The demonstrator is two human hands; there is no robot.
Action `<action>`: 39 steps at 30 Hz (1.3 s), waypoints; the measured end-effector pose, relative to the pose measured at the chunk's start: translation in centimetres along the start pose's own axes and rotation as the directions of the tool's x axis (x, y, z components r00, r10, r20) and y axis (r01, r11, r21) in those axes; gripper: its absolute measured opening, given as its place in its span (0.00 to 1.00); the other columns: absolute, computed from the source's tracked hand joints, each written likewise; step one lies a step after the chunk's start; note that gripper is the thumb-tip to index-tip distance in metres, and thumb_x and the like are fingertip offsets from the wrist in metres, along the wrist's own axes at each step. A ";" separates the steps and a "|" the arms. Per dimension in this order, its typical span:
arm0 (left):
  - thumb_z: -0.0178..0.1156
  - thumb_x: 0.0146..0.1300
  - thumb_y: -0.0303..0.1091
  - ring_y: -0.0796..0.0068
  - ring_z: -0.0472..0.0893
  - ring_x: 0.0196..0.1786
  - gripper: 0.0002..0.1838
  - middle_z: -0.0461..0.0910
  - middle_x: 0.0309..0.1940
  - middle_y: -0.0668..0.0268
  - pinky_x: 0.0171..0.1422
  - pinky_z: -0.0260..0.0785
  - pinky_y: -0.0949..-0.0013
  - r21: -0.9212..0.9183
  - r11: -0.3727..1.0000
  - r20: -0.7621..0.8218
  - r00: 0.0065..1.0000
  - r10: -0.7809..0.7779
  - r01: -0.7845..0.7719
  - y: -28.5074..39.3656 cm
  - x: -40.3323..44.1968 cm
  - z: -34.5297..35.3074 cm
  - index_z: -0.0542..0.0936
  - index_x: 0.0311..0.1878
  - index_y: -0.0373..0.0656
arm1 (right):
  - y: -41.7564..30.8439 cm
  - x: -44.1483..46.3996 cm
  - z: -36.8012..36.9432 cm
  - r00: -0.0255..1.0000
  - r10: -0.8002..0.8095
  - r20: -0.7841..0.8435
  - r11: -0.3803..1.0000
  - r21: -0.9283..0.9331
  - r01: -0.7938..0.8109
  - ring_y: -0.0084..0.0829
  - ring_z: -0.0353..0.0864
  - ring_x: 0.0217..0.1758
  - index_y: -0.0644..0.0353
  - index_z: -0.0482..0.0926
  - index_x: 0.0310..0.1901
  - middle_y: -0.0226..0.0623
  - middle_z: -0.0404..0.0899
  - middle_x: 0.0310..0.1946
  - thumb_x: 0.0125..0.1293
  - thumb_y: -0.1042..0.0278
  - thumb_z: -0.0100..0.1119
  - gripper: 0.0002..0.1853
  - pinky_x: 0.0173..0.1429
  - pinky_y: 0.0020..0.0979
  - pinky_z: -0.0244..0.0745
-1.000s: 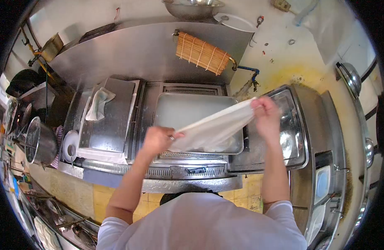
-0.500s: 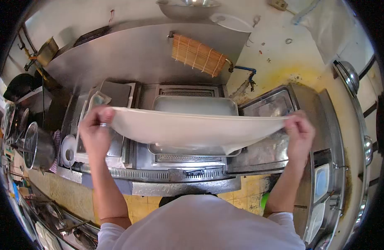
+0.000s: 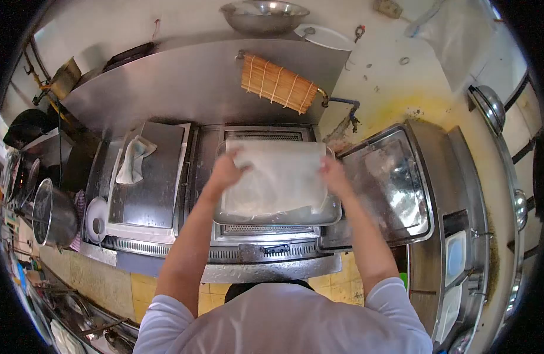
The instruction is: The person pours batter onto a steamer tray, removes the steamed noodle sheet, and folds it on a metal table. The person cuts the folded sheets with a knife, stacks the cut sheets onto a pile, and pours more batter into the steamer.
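A thin white cloth [image 3: 275,183] lies spread over a shallow rectangular metal tray [image 3: 336,212], covering most of it. At the cloth's left edge is my left hand [image 3: 226,172], with thumb and fingers apart and blurred by motion. My right hand [image 3: 333,176] is at the cloth's right edge, fingers closed together on it, also somewhat blurred. Beneath the tray is a steel counter unit with a slotted grate [image 3: 263,134] showing behind it.
Left of the tray, a crumpled white cloth [image 3: 132,162] rests on a flat metal lid [image 3: 151,203]. To the right lies a large dark metal tray [image 3: 381,206]. A bamboo mat [image 3: 278,84] hangs behind. A pot [image 3: 56,215] stands far left.
The white cloth was stretched wide in the air between both hands; now it lies on the tray. My hands have moved inward, and my left hand's fingers have opened.
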State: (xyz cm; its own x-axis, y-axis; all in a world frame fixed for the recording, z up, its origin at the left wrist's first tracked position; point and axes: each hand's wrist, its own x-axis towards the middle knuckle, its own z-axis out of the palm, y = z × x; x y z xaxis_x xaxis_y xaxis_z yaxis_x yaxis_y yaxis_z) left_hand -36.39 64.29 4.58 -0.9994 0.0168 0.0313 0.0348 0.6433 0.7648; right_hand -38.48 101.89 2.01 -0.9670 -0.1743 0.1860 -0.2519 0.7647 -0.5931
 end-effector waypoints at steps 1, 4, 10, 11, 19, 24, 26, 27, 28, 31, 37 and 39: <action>0.77 0.56 0.46 0.48 0.76 0.70 0.38 0.80 0.65 0.52 0.75 0.67 0.55 0.163 0.983 0.118 0.991 0.069 -0.088 -1.7 -2.1 1.3 0.77 0.69 0.46 | 3.4 -2.0 4.2 0.988 -0.149 0.032 0.986 -0.076 0.151 0.52 0.83 0.57 0.60 0.78 0.64 0.52 0.83 0.56 0.60 0.72 0.60 0.27 0.64 0.44 0.78; 0.72 0.57 0.48 0.54 0.75 0.70 0.25 0.83 0.60 0.55 0.76 0.64 0.50 0.567 0.795 0.145 0.977 0.159 -0.214 -5.6 -8.9 4.6 0.85 0.57 0.51 | 2.4 -8.7 6.5 0.974 -0.185 0.134 0.875 -0.429 0.225 0.50 0.82 0.58 0.61 0.83 0.54 0.53 0.84 0.50 0.60 0.72 0.57 0.19 0.69 0.44 0.74; 0.62 0.60 0.37 0.59 0.81 0.54 0.07 0.85 0.43 0.62 0.67 0.67 0.50 0.583 0.793 0.131 0.984 0.121 -0.176 -9.4 -10.8 4.1 0.87 0.36 0.49 | 1.3 -10.9 4.1 0.932 0.150 0.330 0.792 -0.604 0.087 0.47 0.82 0.57 0.61 0.87 0.44 0.48 0.84 0.44 0.58 0.70 0.60 0.13 0.65 0.44 0.75; 0.63 0.60 0.37 0.58 0.81 0.55 0.07 0.85 0.44 0.61 0.68 0.67 0.50 0.605 0.773 0.178 0.979 0.100 -0.190 -8.8 -11.5 3.6 0.87 0.38 0.49 | 1.0 -11.2 4.1 0.923 0.183 0.340 0.770 -0.633 0.080 0.47 0.82 0.56 0.61 0.87 0.43 0.47 0.84 0.43 0.58 0.70 0.60 0.13 0.64 0.44 0.75; 0.69 0.60 0.34 0.50 0.81 0.61 0.19 0.85 0.55 0.54 0.70 0.69 0.51 0.286 0.953 -0.054 0.992 0.117 -0.097 -6.3 -20.0 4.7 0.85 0.55 0.43 | -7.2 -17.0 4.8 0.945 0.078 0.318 0.924 -0.378 0.051 0.53 0.77 0.64 0.65 0.84 0.51 0.53 0.81 0.58 0.57 0.71 0.61 0.19 0.69 0.49 0.72; 0.69 0.62 0.35 0.49 0.79 0.62 0.20 0.83 0.57 0.51 0.71 0.70 0.51 0.170 0.985 -0.228 0.971 0.064 -0.025 -3.9 -26.0 5.8 0.84 0.56 0.41 | -11.4 -18.4 6.2 0.944 -0.112 0.310 0.987 -0.076 0.142 0.56 0.75 0.64 0.69 0.81 0.56 0.56 0.80 0.58 0.60 0.72 0.63 0.22 0.71 0.51 0.69; 0.70 0.62 0.36 0.49 0.78 0.63 0.21 0.82 0.59 0.52 0.71 0.70 0.51 0.159 0.986 -0.256 0.966 -0.015 0.057 -1.8 -28.6 5.3 0.83 0.58 0.41 | -12.8 -18.5 7.2 0.876 -0.297 0.381 0.954 0.077 0.290 0.57 0.75 0.64 0.69 0.81 0.56 0.57 0.80 0.57 0.60 0.72 0.62 0.21 0.71 0.51 0.69; 0.70 0.62 0.36 0.49 0.78 0.63 0.21 0.82 0.59 0.52 0.71 0.70 0.51 0.137 0.986 -0.273 0.960 -0.058 0.098 -1.0 -30.0 5.0 0.83 0.58 0.41 | -13.8 -18.3 7.5 0.833 -0.375 0.406 0.927 0.147 0.345 0.57 0.76 0.64 0.68 0.81 0.55 0.57 0.80 0.57 0.60 0.72 0.62 0.21 0.71 0.51 0.69; 0.70 0.63 0.36 0.49 0.78 0.63 0.21 0.82 0.59 0.53 0.71 0.70 0.52 0.112 0.985 -0.283 0.954 -0.095 0.131 -0.2 -31.4 4.7 0.83 0.59 0.41 | -15.2 -18.2 7.8 0.780 -0.458 0.426 0.889 0.193 0.416 0.57 0.76 0.63 0.68 0.82 0.54 0.55 0.80 0.56 0.60 0.72 0.63 0.20 0.69 0.51 0.70; 0.70 0.63 0.36 0.49 0.78 0.62 0.22 0.82 0.58 0.53 0.70 0.70 0.52 0.094 0.970 -0.401 0.900 -0.169 0.224 1.3 -35.7 4.3 0.83 0.59 0.41 | -19.6 -19.6 7.9 0.630 -0.630 0.455 0.774 0.296 0.560 0.56 0.78 0.61 0.66 0.82 0.53 0.53 0.81 0.56 0.61 0.71 0.64 0.18 0.67 0.50 0.72; 0.70 0.65 0.37 0.48 0.77 0.64 0.21 0.82 0.58 0.54 0.71 0.71 0.53 0.001 0.909 -0.572 0.746 -0.341 0.416 3.0 -44.5 2.6 0.83 0.59 0.41 | -26.4 -23.1 9.5 0.332 -0.771 0.543 0.619 0.518 0.591 0.56 0.75 0.65 0.67 0.81 0.57 0.56 0.78 0.61 0.64 0.68 0.60 0.21 0.72 0.49 0.69; 0.69 0.66 0.38 0.48 0.77 0.65 0.22 0.82 0.58 0.54 0.71 0.70 0.53 -0.025 0.887 -0.614 0.693 -0.378 0.462 3.6 -47.3 1.6 0.82 0.60 0.41 | -28.2 -24.4 10.6 0.278 -0.801 0.530 0.574 0.550 0.607 0.55 0.75 0.65 0.67 0.81 0.57 0.54 0.78 0.62 0.64 0.67 0.61 0.21 0.72 0.49 0.69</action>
State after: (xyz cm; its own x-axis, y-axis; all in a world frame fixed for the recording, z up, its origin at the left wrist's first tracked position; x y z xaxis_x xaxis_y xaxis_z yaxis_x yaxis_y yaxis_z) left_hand 10.98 67.06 4.86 -0.7014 -0.7013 0.1274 -0.4306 0.5594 0.7083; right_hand -8.20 77.97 5.91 -0.0876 -0.9899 0.1119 -0.7530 -0.0077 -0.6580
